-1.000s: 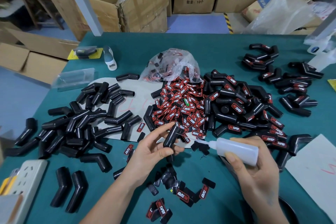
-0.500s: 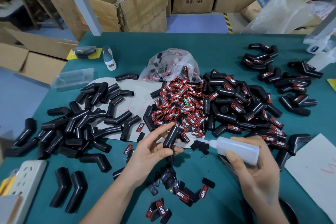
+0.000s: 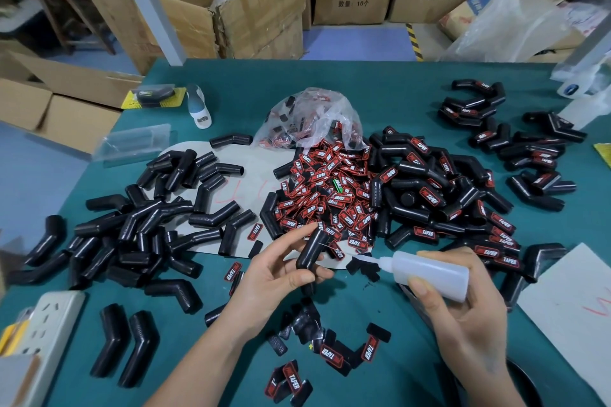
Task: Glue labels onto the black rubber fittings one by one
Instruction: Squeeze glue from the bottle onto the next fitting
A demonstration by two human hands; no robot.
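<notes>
Your left hand (image 3: pixel 277 277) grips a bare fitting (image 3: pixel 309 253) above the worktop (image 3: pixel 380 102); your right hand (image 3: pixel 463 324) holds the glue bottle (image 3: pixel 429 273), nozzle toward it, beside the label pile (image 3: pixel 330 195).

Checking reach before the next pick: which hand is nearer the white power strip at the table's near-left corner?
Left. The left hand, holding a black rubber fitting, is nearer the power strip; the right hand, gripping the glue bottle, lies farther right.

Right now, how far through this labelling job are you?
Done: labelled fittings piled on the right. In hand: left hand holds one bare fitting; right hand aims the glue bottle toward it. Left: the bare pile and many loose labels.
</notes>
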